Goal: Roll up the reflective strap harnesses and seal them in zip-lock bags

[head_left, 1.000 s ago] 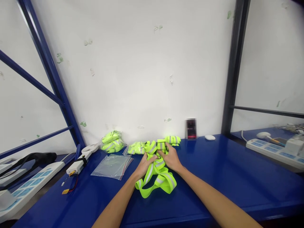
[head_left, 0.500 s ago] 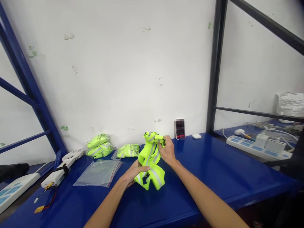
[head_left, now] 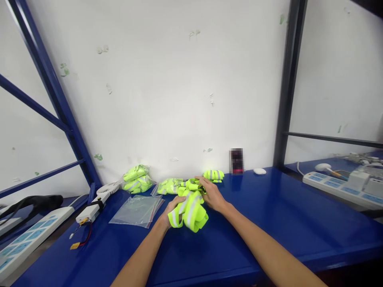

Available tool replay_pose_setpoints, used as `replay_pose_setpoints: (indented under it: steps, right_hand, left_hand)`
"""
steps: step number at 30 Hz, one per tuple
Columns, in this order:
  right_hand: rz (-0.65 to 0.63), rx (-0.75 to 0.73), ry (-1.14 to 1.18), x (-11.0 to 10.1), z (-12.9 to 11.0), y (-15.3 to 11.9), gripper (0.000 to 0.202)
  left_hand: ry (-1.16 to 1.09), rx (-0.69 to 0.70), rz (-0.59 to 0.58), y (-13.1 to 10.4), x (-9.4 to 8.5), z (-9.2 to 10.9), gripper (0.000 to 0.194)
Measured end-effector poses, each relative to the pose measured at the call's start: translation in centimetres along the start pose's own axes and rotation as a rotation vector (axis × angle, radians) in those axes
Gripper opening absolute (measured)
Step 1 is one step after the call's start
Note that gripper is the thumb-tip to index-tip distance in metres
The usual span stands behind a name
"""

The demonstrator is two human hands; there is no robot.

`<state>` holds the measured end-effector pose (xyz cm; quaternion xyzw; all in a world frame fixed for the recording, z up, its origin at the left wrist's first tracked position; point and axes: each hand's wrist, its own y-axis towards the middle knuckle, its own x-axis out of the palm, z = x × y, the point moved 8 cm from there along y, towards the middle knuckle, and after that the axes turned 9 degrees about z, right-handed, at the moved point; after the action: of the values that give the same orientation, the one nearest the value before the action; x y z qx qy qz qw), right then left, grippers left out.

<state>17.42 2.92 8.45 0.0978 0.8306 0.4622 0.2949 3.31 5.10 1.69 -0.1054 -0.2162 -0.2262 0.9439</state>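
Observation:
Neon-yellow reflective straps (head_left: 193,213) with silver stripes, perhaps a safety vest, hang in loose loops between my hands just above the blue table. My left hand (head_left: 171,210) is closed around the left side of the straps, thumb on top. On the upper right, my right hand (head_left: 212,194) grips the gathered end, where a dark buckle or edging shows; its fingertips are partly hidden. Behind it, a rolled neon-yellow strap bundle (head_left: 213,175) lies near the wall. A bagged yellow bundle (head_left: 169,186) is just left of the held straps.
Flat clear zip bags (head_left: 136,210) lie to the left on the blue table (head_left: 257,223). Stacked bagged bundles (head_left: 137,179), a white fan (head_left: 108,188) and a battery pack with wires (head_left: 89,211) are farther left. A phone (head_left: 236,161) leans on the wall beside a white case (head_left: 259,171).
The view has turned left, so the scene sits farther right. The held straps are lower and more bunched, and my right hand has come down. The rolled bundle behind it now shows.

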Motion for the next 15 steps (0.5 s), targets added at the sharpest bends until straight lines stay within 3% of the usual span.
replay_pose_setpoints:
  steps: [3,6,10,15]
  right_hand:
    - [0.006,0.14,0.168,0.3,1.0,-0.3,0.044]
    - [0.019,0.302,0.306,1.5,2.0,-0.7,0.033]
    - [-0.087,0.476,0.492,4.0,1.8,-1.6,0.035]
    - [-0.227,0.658,0.693,5.3,0.8,-2.8,0.04]
  left_hand:
    - [-0.17,0.049,-0.077,-0.4,1.5,1.2,0.035]
    - [-0.15,0.208,-0.123,-0.7,2.3,3.2,0.04]
    - [0.272,0.485,0.011,-1.0,1.9,4.8,0.046]
    - [0.89,0.763,0.111,-2.5,2.9,5.1,0.019]
